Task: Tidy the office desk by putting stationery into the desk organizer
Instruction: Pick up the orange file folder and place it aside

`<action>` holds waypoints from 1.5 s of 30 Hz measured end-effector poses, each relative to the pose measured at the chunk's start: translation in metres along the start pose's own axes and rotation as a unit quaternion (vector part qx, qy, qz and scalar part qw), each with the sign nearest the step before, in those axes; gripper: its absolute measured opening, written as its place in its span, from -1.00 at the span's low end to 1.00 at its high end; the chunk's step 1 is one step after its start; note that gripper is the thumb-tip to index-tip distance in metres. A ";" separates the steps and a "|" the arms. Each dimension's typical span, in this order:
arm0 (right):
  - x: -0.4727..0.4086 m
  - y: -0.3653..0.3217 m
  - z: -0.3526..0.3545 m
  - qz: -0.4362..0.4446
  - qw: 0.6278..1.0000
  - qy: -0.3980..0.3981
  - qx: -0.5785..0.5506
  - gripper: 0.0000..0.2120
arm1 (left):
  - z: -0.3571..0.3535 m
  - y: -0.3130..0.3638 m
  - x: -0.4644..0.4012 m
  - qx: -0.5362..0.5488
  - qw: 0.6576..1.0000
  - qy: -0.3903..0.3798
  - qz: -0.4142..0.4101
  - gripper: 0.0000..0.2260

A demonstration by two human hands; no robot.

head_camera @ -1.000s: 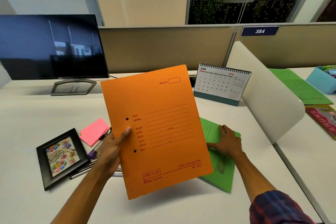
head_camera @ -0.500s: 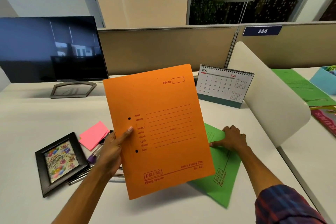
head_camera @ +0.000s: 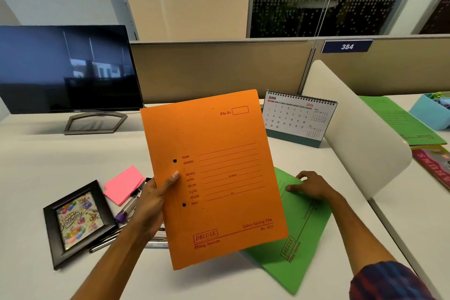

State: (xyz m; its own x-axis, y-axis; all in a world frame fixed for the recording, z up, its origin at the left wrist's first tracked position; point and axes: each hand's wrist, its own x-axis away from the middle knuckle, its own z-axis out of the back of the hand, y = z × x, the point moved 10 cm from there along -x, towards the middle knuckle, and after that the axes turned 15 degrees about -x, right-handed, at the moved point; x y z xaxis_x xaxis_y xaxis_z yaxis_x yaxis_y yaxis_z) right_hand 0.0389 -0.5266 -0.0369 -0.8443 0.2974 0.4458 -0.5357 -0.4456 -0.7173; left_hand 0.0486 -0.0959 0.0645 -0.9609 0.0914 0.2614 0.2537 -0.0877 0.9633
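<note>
A spring file is up off the desk in the left hand, in front of the desk calendar. Right hand rests on a second file lying flat, partly under the first. Left: sticky notes, pens, photo frame. Monitor behind.

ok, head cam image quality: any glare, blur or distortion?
Head view: wide-angle bowing on the partition top edge; window reflections on the dark monitor; orange folder print sharp; pens at the left hand smeared; soft shadow under the folder.
</note>
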 end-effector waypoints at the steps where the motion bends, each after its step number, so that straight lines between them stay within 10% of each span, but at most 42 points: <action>1: 0.006 -0.004 0.001 0.013 0.999 -0.015 -0.034 -0.59 | 0.000 0.000 0.000 0.001 1.000 -0.001 0.000 -0.62; 14: 0.111 -0.073 0.057 0.156 0.948 -0.047 -0.274 -0.83 | -0.009 0.002 0.001 0.019 1.000 -0.018 -0.002 -0.60; 22: 0.138 -0.097 0.075 0.228 0.893 -0.024 -0.388 -0.23 | -0.019 0.015 0.007 0.036 0.999 -0.026 -0.010 -0.67; 36: 0.142 -0.125 0.012 0.211 0.846 -0.065 -0.485 -0.35 | -0.032 0.052 0.007 0.039 0.997 0.002 -0.071 -0.57; 45: 0.149 -0.144 -0.008 0.241 0.879 -0.021 -0.410 -0.60 | -0.031 0.077 -0.004 0.028 0.990 0.058 -0.127 -0.65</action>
State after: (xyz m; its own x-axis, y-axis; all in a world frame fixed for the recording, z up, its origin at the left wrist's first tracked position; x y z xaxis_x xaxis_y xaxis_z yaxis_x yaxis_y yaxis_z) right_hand -0.0097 -0.4114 0.1290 -0.9793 0.2021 -0.0097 0.0618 0.2529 -0.9655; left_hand 0.0680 -0.1335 0.1354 -0.9999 -0.0112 0.0056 0.0059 -0.0216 0.9998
